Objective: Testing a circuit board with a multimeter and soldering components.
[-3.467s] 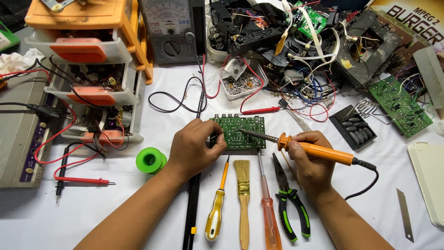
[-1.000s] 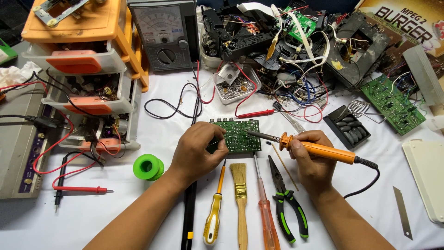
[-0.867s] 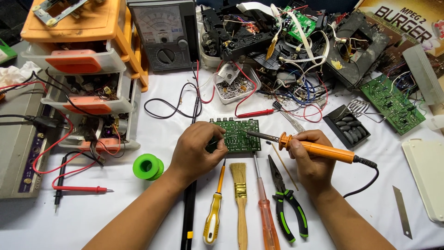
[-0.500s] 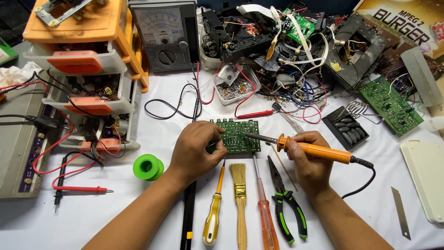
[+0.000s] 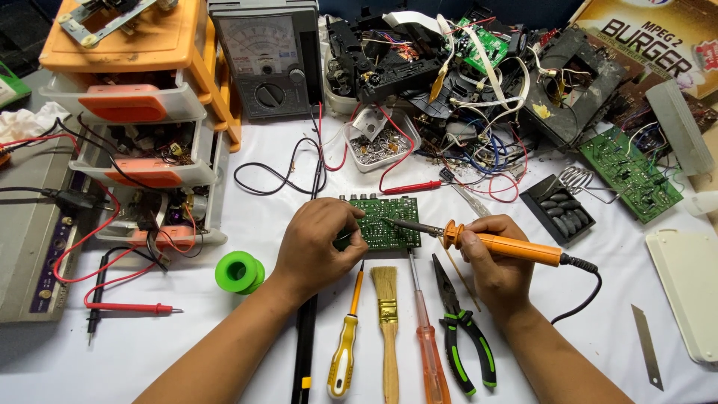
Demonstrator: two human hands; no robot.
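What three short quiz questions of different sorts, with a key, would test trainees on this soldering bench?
1. True or false: the right hand holds the orange soldering iron.
2. Which lies nearest the left hand? A) utility blade B) green solder spool C) analog multimeter
3. Fill in: the iron's tip rests over the green ____.

Key: 1 true; 2 B; 3 circuit board.

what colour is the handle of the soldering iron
Orange, with a black cord at the back; the soldering iron shows clearly in the head view, held in the right hand.
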